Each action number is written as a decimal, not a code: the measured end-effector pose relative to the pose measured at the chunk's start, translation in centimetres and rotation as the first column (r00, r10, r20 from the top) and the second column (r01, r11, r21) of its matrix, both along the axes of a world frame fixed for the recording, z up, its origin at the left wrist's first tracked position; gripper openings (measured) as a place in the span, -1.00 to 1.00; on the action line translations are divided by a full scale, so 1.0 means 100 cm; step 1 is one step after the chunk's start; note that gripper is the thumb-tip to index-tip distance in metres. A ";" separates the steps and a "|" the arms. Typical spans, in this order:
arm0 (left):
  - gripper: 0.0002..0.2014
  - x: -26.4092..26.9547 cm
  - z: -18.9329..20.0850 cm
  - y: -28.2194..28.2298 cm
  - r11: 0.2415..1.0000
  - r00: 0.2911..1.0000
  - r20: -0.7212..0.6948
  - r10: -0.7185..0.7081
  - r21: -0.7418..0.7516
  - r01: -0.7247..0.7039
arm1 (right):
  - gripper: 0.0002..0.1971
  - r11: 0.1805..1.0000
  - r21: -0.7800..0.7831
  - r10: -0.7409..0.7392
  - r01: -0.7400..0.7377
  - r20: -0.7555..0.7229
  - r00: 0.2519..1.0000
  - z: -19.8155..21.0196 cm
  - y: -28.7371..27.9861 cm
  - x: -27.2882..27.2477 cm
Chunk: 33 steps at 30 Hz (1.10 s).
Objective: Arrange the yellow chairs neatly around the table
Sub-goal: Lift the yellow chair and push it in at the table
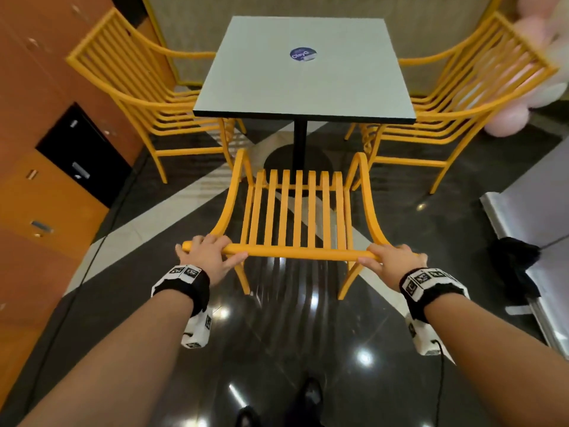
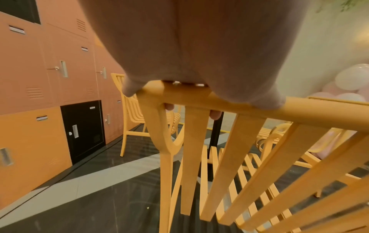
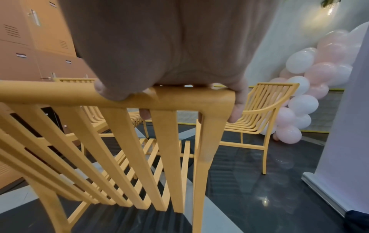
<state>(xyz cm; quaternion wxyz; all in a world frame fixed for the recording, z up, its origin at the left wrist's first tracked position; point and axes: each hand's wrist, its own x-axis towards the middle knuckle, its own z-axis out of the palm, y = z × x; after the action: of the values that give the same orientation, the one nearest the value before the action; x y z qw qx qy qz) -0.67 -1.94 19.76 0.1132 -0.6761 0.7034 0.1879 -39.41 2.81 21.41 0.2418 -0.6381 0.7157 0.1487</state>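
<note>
Left chair (image 1: 144,97) sits tucked at the table (image 1: 304,69); left hand (image 1: 209,257) curls round the top rail of the near chair (image 1: 295,211), which stands short of the table, seat not yet under; right hand (image 1: 391,261) grips that rail too; right chair (image 1: 462,97) looks placed; one push left, I'd say.

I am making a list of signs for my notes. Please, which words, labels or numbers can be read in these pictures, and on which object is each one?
Round blue sticker on the table: white word, too blurred to read surely.
Wristbands: black-white marker patterns, no words.
Lockers: small label plates, unreadable.
</note>
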 end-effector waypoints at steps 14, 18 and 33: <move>-0.58 0.006 -0.003 -0.063 1.000 0.997 -0.078 0.002 0.027 0.000 | -0.53 0.996 -0.061 0.062 -0.062 -0.005 0.998 -0.011 -0.050 -0.015; -0.55 0.008 -0.001 -0.102 1.000 0.997 -0.080 -0.007 0.017 0.009 | -0.53 0.996 -0.081 0.042 -0.042 0.000 0.999 -0.008 -0.086 -0.012; -0.58 0.012 -0.007 -0.239 1.000 0.995 -0.099 -0.020 0.015 0.021 | -0.61 0.999 -0.042 0.004 -0.006 -0.048 0.999 -0.010 -0.221 -0.005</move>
<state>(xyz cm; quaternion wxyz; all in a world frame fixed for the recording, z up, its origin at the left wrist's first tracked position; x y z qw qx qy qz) 0.52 -25.87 19.02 0.0854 -0.6578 0.7136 0.2255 -39.90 -19.28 20.45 0.2108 -0.6413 0.7225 0.1495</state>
